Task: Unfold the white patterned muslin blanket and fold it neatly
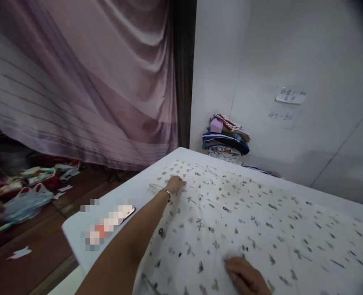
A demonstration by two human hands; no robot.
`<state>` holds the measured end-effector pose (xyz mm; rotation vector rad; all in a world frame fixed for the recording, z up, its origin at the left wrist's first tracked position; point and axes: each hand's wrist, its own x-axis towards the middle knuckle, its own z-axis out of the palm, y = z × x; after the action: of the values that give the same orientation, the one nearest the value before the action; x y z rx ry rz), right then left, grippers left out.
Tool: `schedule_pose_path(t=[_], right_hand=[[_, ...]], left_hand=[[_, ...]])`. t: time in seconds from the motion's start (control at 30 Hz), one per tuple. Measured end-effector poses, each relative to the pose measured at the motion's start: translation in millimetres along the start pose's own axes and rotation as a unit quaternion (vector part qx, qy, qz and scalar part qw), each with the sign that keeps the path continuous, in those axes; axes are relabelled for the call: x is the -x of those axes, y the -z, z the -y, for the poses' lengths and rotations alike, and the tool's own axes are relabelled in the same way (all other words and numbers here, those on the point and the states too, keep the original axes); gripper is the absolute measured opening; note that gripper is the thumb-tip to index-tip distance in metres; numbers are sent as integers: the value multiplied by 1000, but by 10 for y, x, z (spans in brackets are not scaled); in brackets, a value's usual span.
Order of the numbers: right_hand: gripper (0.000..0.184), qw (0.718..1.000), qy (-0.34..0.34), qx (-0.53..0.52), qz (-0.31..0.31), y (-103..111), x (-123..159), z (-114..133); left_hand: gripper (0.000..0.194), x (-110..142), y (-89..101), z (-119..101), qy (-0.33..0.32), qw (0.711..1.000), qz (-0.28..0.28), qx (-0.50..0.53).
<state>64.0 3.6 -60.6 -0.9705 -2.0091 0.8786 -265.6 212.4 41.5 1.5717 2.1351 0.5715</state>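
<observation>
A large white cloth (230,217), printed with small palm trees, leaves and other little motifs, lies spread over the table. My left arm reaches far forward, a bracelet (166,193) round its wrist. At the cloth's far left part, near a folded-over edge, my left hand (175,184) is closed with its fingers pressed on the fabric. Close to the front, my right hand (246,275) rests low over the cloth with its fingers curled in. It is slightly blurred, and whatever lies beneath its fingers is hidden.
Left of my forearm, a pixelated patch covers a flat, dark-edged object (129,215) on the white table (77,225). Folded fabrics (226,137) are stacked by the wall beyond the far edge. A pink curtain (123,82) hangs at left; a plastic bag (28,205) and scraps lie on the floor.
</observation>
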Motion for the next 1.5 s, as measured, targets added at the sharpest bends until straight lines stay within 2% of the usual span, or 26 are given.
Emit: schedule_pose_path(t=[0.17, 0.33, 0.43, 0.6, 0.7, 0.77, 0.83, 0.97, 1.13, 1.27, 1.4, 1.5], right_hand=[[25, 999, -3, 37, -25, 12, -32, 171], [32, 998, 4, 49, -32, 6, -41, 163], [35, 999, -23, 46, -17, 50, -85, 210], [34, 997, -69, 18, 5, 35, -65, 516], [30, 998, -48, 6, 33, -44, 90, 722], [27, 998, -29, 19, 54, -93, 231, 775], [27, 998, -19, 41, 51, -128, 367, 743], [29, 998, 2, 68, 1, -180, 536, 575], [26, 996, 40, 82, -15, -228, 565, 502], [23, 994, 48, 95, -28, -241, 571, 501], [24, 993, 52, 96, -34, -241, 572, 515], [25, 994, 49, 95, -36, -238, 565, 533]], left_hand=[[24, 520, 118, 362, -5, 998, 25, 54], [32, 1033, 102, 762, -5, 996, 22, 83], [35, 1204, 77, 880, -9, 996, 16, 82], [33, 1203, 43, 796, -17, 999, 7, 46], [31, 1146, 3, 697, -12, 999, -8, 29], [30, 1134, -29, 663, -5, 999, -25, 22], [26, 1152, -57, 660, -1, 999, -45, 17], [17, 1255, -77, 677, -22, 997, -69, 0], [15, 1421, -68, 620, -95, 992, -75, -34], [17, 1517, -119, 587, -145, 986, -59, -54], [15, 1536, -182, 607, -149, 986, -44, -67], [21, 1500, -193, 625, -130, 988, -48, -68]])
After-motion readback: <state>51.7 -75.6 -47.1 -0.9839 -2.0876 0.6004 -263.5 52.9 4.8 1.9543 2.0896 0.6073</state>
